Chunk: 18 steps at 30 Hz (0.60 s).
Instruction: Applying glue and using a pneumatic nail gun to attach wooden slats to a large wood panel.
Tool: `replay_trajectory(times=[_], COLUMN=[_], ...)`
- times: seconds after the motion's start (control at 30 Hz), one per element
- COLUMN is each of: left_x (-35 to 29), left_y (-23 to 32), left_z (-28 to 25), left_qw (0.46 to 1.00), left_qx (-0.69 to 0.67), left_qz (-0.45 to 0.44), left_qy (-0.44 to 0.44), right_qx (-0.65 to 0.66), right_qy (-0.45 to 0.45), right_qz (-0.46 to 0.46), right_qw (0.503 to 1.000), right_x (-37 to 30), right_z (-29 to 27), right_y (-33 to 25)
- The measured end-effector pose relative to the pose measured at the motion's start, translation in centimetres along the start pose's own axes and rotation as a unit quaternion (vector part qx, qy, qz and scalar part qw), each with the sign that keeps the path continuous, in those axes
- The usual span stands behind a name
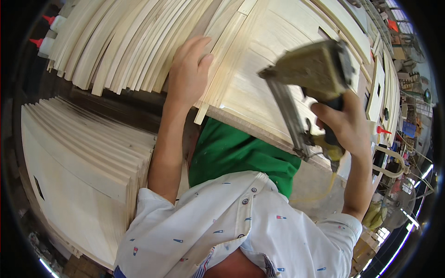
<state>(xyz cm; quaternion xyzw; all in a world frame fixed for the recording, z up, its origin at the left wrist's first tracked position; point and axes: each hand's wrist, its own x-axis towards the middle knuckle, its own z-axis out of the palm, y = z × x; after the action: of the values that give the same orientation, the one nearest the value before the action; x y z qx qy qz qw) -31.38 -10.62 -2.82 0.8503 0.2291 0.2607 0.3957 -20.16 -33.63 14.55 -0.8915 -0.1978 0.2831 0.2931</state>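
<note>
My right hand (345, 123) is wrapped round the black grip of a pneumatic nail gun (310, 69) with a worn yellowish body and a long magazine. I hold it up over a pale wooden panel (257, 74), its head toward the left; its edges are a little blurred. A yellow air hose (330, 185) hangs from its lower end. My left hand (190, 69) lies at the panel's left side, by a thin wooden strip (218, 69) along that edge. Its thumb is apart from the fingers, and I see nothing held in it.
Many loose wooden strips (116, 46) lie side by side at the upper left. Two white glue bottles (46, 46) with red tips stand beyond them. A stack of panels (79, 171) rises at my lower left. More panels (378, 88) and a clamp-like frame (394, 162) are at the right.
</note>
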Motion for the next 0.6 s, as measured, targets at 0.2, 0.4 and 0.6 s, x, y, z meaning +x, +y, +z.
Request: replay_trajectory(times=[0.2,0.4,0.6], left_x=[-0.1,0.3,1.6], left_y=[0.1,-0.2,0.7], left_z=[0.1,0.1,-0.5], left_qw=[0.999,0.991,0.983], left_qx=[0.010,0.016,-0.012], left_qz=[0.020,0.043,-0.108], left_qy=[0.032,0.122,0.146], right_qx=[0.031,0.092,0.254], right_qy=[0.185,0.302,0.362], right_qz=[0.073,0.174,0.200], right_qw=[0.980,0.933,0.874], right_x=[-5.6,-11.7,-16.3], right_z=[-6.2,-9.8,-11.8], right_y=[9.2,19.9,30.4])
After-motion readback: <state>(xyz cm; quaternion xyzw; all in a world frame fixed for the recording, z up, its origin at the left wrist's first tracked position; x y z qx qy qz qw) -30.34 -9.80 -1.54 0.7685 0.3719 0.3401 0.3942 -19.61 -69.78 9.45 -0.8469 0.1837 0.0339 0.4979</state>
